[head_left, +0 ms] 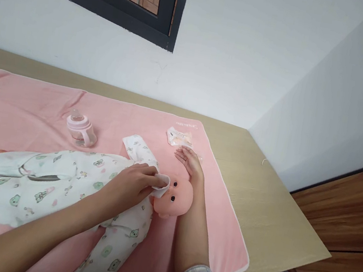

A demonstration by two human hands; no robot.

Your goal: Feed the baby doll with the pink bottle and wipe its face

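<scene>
A baby doll lies on its back, dressed in a white printed sleepsuit, its head toward the right. My left hand reaches across the doll's chest and pinches a small white cloth against the lower part of its face. The cloth and my fingers hide the doll's mouth and chin. Beyond the head, my right hand rests with its fingers stretched out and nothing held. Its forearm runs along the top of the doll's head. Just past those fingertips lies a small clear-and-white packet.
A pink-topped baby bottle with a handle stands left of the doll's raised sleeve. Everything lies on a pink blanket over a pale wooden table. A white wall with a dark-framed window borders the far side.
</scene>
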